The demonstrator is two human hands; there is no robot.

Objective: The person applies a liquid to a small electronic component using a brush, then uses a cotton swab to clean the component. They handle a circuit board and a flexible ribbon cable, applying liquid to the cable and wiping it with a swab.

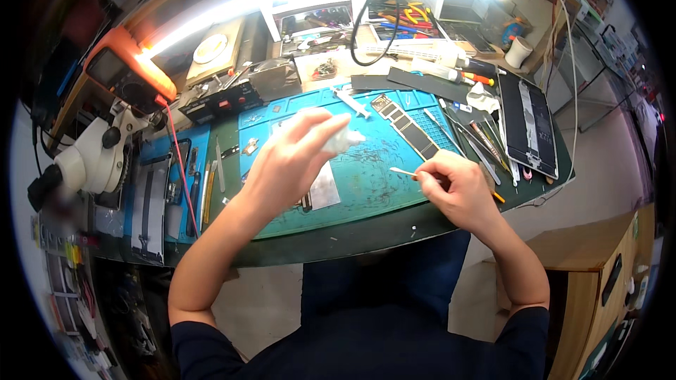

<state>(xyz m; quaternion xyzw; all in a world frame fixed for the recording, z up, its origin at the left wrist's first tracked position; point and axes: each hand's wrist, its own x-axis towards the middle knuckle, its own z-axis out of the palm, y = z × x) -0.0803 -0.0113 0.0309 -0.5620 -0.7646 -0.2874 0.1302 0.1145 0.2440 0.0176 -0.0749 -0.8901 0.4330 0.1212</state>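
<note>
My left hand (292,158) is raised over the mat, its fingers closed round a small white, translucent bottle (343,141) blurred by motion. The bottle's narrow end points right. Over the mat's right part, my right hand (458,186) pinches a thin stick with a white tip, which looks like a cotton swab (403,171); the tip points left toward the bottle, apart from it. Just beyond my right hand lies a long, narrow circuit board (412,132). A clear syringe (352,103) rests farther back on the blue-green work mat (373,200).
Tweezers and several thin tools (479,144) lie right of the mat, beside an opened tablet (527,123). At left stand an orange multimeter (127,74) and a white microscope (88,165), near another device panel (148,204). A black cable loop (354,28) hangs over the back.
</note>
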